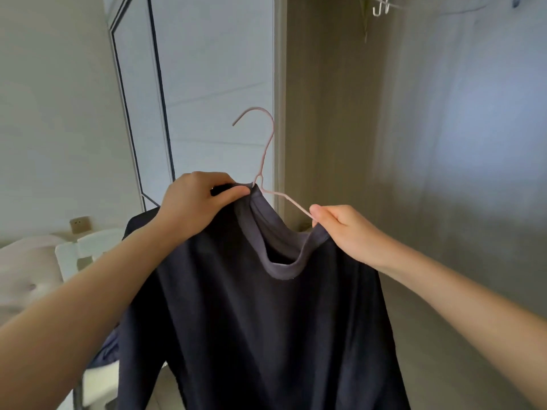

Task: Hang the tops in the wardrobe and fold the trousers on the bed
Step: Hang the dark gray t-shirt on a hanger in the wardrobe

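The left hand point(192, 199) pinches the collar point(281, 270) of the dark top point(251, 335) at the neck of the pink hanger point(263, 149), fingers curled. The right hand point(346, 232) pinches the hanger's bare arm between thumb and fingers. The top hangs mid-air before the open wardrobe point(414, 143).

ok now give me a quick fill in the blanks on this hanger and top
1. The hanger is ____ in colour.
2. The left hand grips the top at its ____.
3. The right hand pinches the bare arm of the ____.

Missing words: pink; collar; hanger
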The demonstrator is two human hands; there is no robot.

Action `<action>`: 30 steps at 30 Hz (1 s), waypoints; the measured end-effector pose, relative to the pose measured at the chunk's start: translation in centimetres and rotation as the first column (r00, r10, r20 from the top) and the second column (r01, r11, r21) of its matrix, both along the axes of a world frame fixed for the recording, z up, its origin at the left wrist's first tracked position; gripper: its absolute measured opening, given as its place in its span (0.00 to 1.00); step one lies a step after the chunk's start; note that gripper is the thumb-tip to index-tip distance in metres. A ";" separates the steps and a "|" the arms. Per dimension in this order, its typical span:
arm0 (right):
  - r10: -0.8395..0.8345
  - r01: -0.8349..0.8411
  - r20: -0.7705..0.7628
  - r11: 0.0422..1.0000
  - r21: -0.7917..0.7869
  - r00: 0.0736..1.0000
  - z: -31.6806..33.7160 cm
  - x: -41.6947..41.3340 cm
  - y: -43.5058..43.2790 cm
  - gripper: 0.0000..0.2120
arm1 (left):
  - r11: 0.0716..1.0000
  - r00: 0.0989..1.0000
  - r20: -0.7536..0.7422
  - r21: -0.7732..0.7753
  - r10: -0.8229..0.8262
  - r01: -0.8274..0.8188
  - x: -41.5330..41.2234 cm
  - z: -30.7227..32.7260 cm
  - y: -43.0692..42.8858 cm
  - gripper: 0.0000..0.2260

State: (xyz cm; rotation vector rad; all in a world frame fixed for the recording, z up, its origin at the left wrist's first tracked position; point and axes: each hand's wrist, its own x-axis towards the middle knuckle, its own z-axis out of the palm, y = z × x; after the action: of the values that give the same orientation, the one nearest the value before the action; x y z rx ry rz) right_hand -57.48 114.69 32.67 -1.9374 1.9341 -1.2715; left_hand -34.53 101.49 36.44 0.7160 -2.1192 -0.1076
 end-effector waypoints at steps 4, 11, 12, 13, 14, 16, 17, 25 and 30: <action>-0.035 0.036 0.035 0.999 -0.040 0.999 0.3 -0.2 0.4 0.24 | 0.998 0.999 0.000 0.051 -0.046 0.045 0.1 0.4 -0.8 0.14; -0.093 0.094 0.026 0.994 -0.063 0.995 2.4 -2.4 1.5 0.22 | 0.979 0.992 -0.097 0.176 -0.086 0.102 1.5 0.1 -2.9 0.18; -0.101 0.102 0.018 0.992 -0.067 0.995 2.6 -2.8 1.8 0.22 | 0.977 0.990 -0.116 0.190 -0.076 0.097 1.7 0.0 -3.1 0.18; -0.106 0.106 0.002 0.992 -0.070 0.994 2.9 -3.1 2.1 0.22 | 0.977 0.990 -0.127 0.193 -0.069 0.092 1.7 0.0 -3.2 0.18; -0.110 0.108 -0.023 0.992 -0.068 0.994 3.1 -3.4 2.4 0.21 | 0.977 0.988 -0.142 0.192 -0.065 0.092 1.6 0.0 -3.2 0.18; -0.088 0.084 -0.045 0.993 -0.082 0.995 3.7 -3.8 2.8 0.13 | 0.977 0.978 -0.200 0.189 -0.063 0.101 1.3 -0.1 -3.1 0.19; -0.063 0.060 -0.024 0.995 -0.084 0.998 3.9 -4.2 3.0 0.08 | 0.975 0.971 -0.230 0.192 -0.064 0.110 1.1 -0.1 -3.0 0.19; -0.104 0.105 -0.095 0.994 0.012 0.990 4.0 -8.1 5.4 0.19 | 0.965 0.959 -0.268 0.214 -0.092 0.152 -0.8 0.3 -2.9 0.18; -0.080 0.069 -0.102 0.992 -0.104 0.992 4.0 -8.2 7.1 0.04 | 0.944 0.943 -0.292 0.231 -0.161 0.234 -3.5 0.5 -2.0 0.13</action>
State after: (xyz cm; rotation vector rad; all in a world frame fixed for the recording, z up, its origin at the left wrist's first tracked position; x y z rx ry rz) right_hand -65.67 121.84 36.71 -2.0374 2.0484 -1.3352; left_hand -38.06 99.53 36.99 0.5970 -1.9254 -0.5764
